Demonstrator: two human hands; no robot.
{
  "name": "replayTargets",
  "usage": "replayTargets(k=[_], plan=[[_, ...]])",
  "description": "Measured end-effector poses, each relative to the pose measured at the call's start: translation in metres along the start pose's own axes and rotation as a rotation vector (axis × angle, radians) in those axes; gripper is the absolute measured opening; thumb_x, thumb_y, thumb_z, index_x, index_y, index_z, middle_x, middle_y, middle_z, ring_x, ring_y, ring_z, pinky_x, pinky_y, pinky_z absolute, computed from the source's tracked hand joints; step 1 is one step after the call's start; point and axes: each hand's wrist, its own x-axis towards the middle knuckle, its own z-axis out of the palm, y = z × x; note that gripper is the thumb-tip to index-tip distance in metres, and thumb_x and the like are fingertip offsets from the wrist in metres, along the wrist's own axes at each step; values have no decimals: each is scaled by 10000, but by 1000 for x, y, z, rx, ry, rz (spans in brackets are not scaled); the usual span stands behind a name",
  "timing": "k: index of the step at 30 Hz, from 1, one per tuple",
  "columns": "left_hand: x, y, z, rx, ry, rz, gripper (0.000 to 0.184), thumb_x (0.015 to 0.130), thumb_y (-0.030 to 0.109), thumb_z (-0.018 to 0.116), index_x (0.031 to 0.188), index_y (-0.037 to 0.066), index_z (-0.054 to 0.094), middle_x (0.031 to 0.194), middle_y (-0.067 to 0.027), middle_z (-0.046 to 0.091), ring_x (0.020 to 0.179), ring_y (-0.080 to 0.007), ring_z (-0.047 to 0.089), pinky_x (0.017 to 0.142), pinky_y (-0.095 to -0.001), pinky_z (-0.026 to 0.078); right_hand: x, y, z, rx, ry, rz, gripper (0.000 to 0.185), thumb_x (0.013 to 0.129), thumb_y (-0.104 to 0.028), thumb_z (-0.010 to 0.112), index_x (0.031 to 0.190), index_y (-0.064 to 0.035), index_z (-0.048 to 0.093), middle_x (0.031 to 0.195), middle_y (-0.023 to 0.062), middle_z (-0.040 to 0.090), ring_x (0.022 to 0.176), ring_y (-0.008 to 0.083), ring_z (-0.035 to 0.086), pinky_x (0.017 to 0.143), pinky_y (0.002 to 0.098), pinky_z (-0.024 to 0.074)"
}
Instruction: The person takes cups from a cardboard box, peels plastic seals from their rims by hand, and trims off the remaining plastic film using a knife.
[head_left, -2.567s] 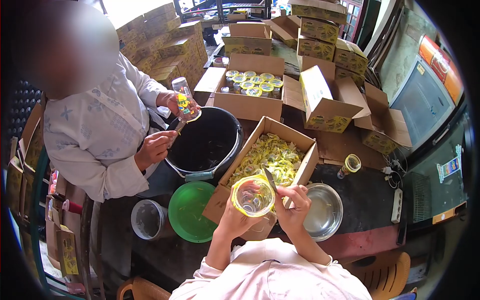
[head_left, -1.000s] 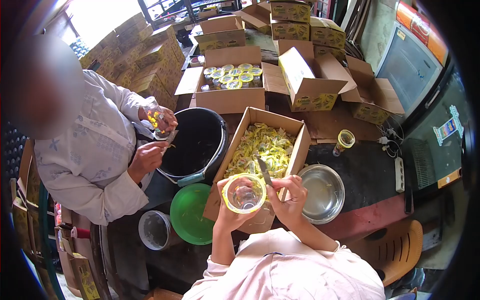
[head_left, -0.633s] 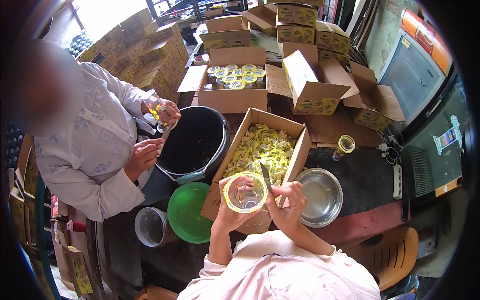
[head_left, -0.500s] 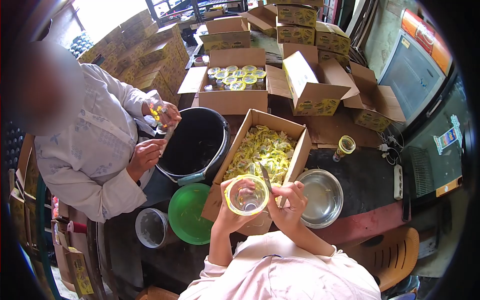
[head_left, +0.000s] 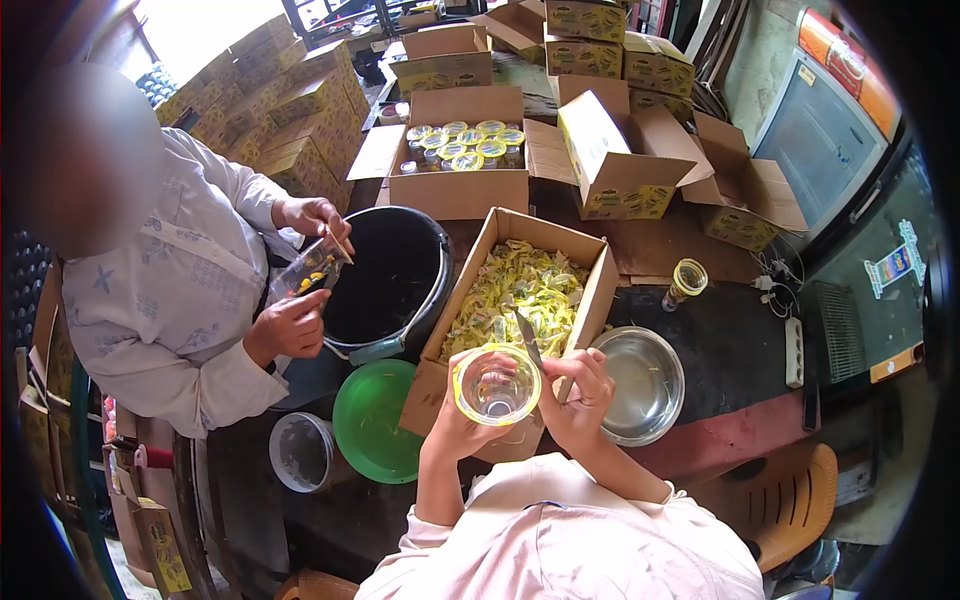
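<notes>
My left hand (head_left: 458,425) is wrapped round a clear plastic cup (head_left: 497,385) with a yellow rim, its mouth tilted up toward me. In my right hand (head_left: 583,398) is a knife (head_left: 529,338), its blade pointing up and away beside the cup's right rim. Just beyond both hands stands a cardboard box (head_left: 603,290) filled with yellow-printed plastic scraps (head_left: 520,295). A metal bowl (head_left: 668,432) lies to the right of my right hand. What touches the cup's far side is partly hidden.
At the left a co-worker (head_left: 180,280) holds a clear cup (head_left: 308,272) over a black bucket (head_left: 440,270). A green basin (head_left: 375,420) and a grey pail (head_left: 300,455) sit nearby. Behind are a carton (head_left: 460,195) of lidded cups and open boxes (head_left: 625,190). One cup (head_left: 686,283) stands right.
My hands stay nearly in place, with the cup and knife still held. The co-worker's cup has tilted over and lowered, and one of their hands has shifted on it. The view has moved slightly.
</notes>
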Motion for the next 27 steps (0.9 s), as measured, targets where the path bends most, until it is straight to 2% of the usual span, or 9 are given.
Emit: replayTargets(k=[4, 9, 12, 19, 27], plan=[[-3, -4, 3, -185, 56, -52, 746, 673, 83, 776, 1269, 39, 330, 1169, -124, 481, 1049, -204, 532, 865, -335, 468, -4, 0, -3, 10, -41, -21, 153, 684, 9, 693, 799, -63, 622, 659, 31, 601, 589, 145, 531, 666, 278, 355], [-9, -10, 6, -349, 43, -108, 736, 672, 72, 764, 1267, 31, 333, 1152, -131, 503, 1045, -208, 538, 857, -328, 467, -11, 1, -6, 4, -37, -29, 159, 677, 5, 700, 795, -65, 619, 639, 25, 591, 579, 145, 528, 670, 278, 355], [-13, -8, 10, -349, -4, -111, 721, 674, 63, 750, 1267, 26, 341, 1143, -132, 510, 1043, -208, 538, 857, -324, 466, -10, 1, -8, 3, -30, -48, 159, 676, 6, 700, 791, -63, 616, 639, 25, 590, 577, 147, 523, 670, 276, 356], [-20, -8, 17, -470, 85, -139, 712, 694, 167, 753, 1273, 7, 372, 1155, -126, 509, 1046, -198, 532, 874, -328, 458, -26, 0, -12, 24, -33, -3, 158, 675, 14, 694, 785, -64, 612, 630, 22, 582, 575, 143, 522, 676, 274, 359], [-52, -8, 43, -466, 72, -105, 717, 684, 178, 740, 1274, 5, 373, 1155, -121, 510, 1053, -195, 529, 881, -330, 452, -56, 9, -31, 24, -4, -134, 160, 676, 8, 696, 785, -75, 614, 637, 19, 598, 563, 142, 545, 672, 275, 349]])
